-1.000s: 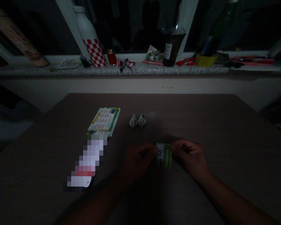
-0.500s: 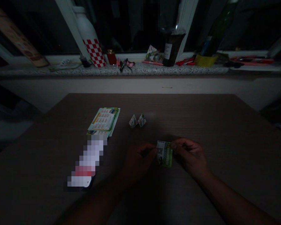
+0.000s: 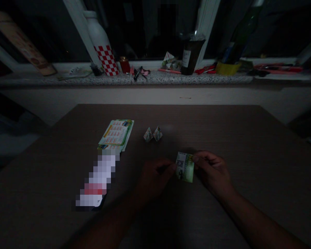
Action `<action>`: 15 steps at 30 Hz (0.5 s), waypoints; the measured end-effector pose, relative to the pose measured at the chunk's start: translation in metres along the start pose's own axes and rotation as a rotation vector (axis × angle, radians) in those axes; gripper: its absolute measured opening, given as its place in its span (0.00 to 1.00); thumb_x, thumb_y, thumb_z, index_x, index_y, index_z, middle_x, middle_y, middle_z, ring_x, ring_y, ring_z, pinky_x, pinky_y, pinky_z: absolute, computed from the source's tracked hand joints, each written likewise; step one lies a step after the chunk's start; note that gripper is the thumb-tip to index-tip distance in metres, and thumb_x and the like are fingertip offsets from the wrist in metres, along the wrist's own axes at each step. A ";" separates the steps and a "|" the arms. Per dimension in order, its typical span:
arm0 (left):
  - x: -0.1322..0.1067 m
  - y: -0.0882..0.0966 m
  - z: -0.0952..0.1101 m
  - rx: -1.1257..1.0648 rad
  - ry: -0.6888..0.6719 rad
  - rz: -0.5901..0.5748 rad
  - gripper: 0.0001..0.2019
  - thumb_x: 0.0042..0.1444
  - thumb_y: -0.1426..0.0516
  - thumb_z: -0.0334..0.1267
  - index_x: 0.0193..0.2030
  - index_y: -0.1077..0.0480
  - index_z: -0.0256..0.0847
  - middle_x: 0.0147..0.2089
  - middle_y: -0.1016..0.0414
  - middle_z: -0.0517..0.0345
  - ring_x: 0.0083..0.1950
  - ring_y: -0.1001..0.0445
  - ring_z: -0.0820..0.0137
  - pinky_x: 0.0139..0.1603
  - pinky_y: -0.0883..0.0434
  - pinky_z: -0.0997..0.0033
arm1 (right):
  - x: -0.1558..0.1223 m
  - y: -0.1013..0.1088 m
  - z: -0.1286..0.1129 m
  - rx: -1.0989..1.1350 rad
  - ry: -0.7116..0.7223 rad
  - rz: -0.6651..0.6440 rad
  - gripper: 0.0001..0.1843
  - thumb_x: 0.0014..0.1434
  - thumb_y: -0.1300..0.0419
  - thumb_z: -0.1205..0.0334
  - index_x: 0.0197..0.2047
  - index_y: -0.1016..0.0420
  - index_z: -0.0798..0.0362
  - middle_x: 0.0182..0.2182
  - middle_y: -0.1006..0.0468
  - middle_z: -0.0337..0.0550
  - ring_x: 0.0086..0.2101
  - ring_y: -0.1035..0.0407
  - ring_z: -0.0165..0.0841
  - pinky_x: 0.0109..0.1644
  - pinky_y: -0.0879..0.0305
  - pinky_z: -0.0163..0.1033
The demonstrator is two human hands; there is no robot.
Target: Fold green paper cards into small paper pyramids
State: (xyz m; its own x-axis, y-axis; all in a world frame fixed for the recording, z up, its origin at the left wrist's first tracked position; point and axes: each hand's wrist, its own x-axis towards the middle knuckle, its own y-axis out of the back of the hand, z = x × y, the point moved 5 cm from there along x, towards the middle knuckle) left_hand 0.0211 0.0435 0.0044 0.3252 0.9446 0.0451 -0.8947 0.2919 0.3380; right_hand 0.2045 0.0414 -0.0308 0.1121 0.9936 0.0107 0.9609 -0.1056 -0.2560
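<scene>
A small squarish piece of printed paper (image 3: 186,170), green and white with a QR-like code, is held just over the dark table (image 3: 230,128). My right hand (image 3: 215,169) pinches its upper right corner between thumb and fingers. At the left edge, the closed thumb and forefinger of my left hand (image 3: 155,176) grip the same paper. Beyond my hands stand two small pointed paper folds (image 3: 148,135), side by side. To their left lies a stack of printed calendar leaflets (image 3: 115,133).
A phone-like object with a blurred-out screen (image 3: 97,181) lies left of my left arm. Along the stone windowsill (image 3: 155,79) stand a red-checked white bottle (image 3: 106,57), a red jar (image 3: 124,64), a dark plastic cup (image 3: 191,57) and a green bottle (image 3: 245,31).
The paper has shifted slightly right and turned, so its green side catches more light. Both hands keep their pinch with little movement. The whole view has shifted slightly.
</scene>
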 end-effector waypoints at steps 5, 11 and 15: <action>0.001 0.004 0.006 0.070 -0.034 0.041 0.10 0.58 0.45 0.40 0.34 0.25 0.39 0.34 0.23 0.59 0.36 0.25 0.71 0.39 0.32 0.75 | 0.000 0.001 0.001 0.009 -0.001 -0.004 0.06 0.52 0.34 0.60 0.27 0.23 0.52 0.20 0.29 0.36 0.24 0.36 0.28 0.29 0.41 0.35; -0.001 0.001 0.007 0.079 0.006 0.034 0.09 0.57 0.45 0.39 0.36 0.25 0.40 0.36 0.22 0.58 0.38 0.25 0.70 0.40 0.32 0.73 | 0.001 0.000 -0.001 0.015 -0.005 0.011 0.06 0.52 0.34 0.59 0.27 0.24 0.52 0.19 0.30 0.35 0.23 0.36 0.28 0.28 0.41 0.35; 0.000 0.001 0.007 0.125 -0.053 0.019 0.09 0.58 0.45 0.39 0.35 0.25 0.40 0.36 0.23 0.58 0.38 0.25 0.70 0.41 0.32 0.72 | 0.001 0.000 -0.002 0.019 -0.007 0.008 0.06 0.52 0.34 0.60 0.27 0.23 0.52 0.20 0.30 0.35 0.23 0.36 0.28 0.29 0.41 0.35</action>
State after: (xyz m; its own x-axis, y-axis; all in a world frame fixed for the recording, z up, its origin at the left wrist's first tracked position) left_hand 0.0223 0.0423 0.0117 0.3272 0.9395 0.1009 -0.8568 0.2499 0.4510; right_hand 0.2055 0.0420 -0.0289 0.1177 0.9930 0.0014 0.9549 -0.1128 -0.2746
